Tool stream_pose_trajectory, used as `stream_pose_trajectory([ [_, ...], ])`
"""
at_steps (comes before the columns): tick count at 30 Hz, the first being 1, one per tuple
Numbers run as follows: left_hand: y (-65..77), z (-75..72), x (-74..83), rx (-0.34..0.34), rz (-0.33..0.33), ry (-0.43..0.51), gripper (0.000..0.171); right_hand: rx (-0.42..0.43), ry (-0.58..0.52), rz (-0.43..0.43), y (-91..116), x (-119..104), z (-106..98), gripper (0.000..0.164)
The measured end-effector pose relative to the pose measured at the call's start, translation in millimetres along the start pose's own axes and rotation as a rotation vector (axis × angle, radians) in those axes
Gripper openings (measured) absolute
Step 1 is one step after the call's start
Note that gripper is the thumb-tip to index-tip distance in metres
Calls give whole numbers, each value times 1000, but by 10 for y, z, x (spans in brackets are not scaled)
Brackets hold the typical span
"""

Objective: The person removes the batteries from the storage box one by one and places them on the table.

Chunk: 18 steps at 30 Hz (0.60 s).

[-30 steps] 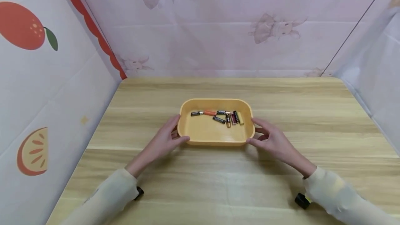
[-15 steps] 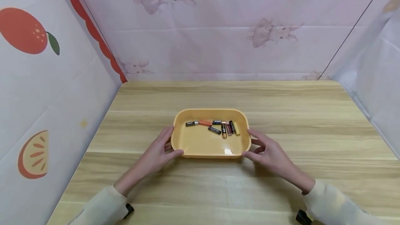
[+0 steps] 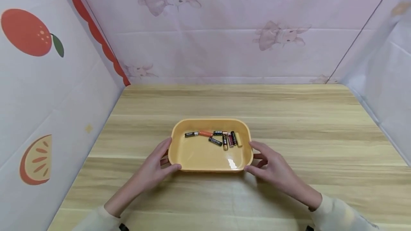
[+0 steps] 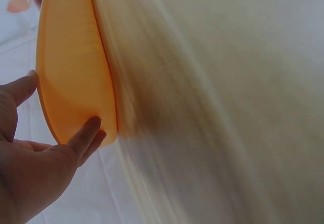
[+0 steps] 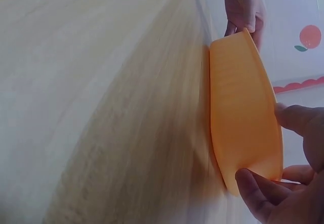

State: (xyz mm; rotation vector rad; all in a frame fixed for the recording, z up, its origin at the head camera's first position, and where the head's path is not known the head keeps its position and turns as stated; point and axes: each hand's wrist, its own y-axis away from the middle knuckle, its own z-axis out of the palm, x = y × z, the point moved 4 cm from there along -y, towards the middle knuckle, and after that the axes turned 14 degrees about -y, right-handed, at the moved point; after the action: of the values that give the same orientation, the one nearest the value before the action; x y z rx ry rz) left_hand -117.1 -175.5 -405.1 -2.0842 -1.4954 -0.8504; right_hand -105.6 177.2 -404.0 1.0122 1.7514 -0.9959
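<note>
A shallow yellow plastic tray (image 3: 199, 158) with rounded corners sits on the wooden table in the head view. Its left end is held by my left hand (image 3: 155, 165), thumb at the near corner and fingers along the side. My right hand (image 3: 269, 163) grips the opposite end in the same way. Inside, toward the back and right, lie several small batteries: an orange battery (image 3: 206, 133), a yellow battery (image 3: 239, 139), a black battery (image 3: 191, 134) and other dark ones. Both wrist views show the tray's outer wall (image 4: 73, 57) upright, close against the tabletop.
The wood-grain table (image 3: 289, 113) extends around the tray on all sides. Behind it hangs a pink sheet (image 3: 218, 52) with rabbit prints. A white sheet with fruit prints (image 3: 27, 33) stands along the left, and a pale sheet (image 3: 391, 81) along the right.
Both hands have brought the tray nearer to me and a little left, keeping their hold on its ends. The batteries keep their arrangement inside. The head view has tilted slightly.
</note>
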Motion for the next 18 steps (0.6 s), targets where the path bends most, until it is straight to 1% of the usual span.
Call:
stream_pose_trajectory([
  [4,79,-20,-7,-1,-6,12,94,-4,-11,1,40,-44,54,72],
  [9,161,-62,-37,3,14,21,94,21,33,-36,83,-102,141,70],
  [13,239,-88,-49,3,9,26,94,18,45,-57,108,-142,208,68],
  [18,327,-112,-45,14,2,18,93,3,32,-46,130,-169,263,69],
])
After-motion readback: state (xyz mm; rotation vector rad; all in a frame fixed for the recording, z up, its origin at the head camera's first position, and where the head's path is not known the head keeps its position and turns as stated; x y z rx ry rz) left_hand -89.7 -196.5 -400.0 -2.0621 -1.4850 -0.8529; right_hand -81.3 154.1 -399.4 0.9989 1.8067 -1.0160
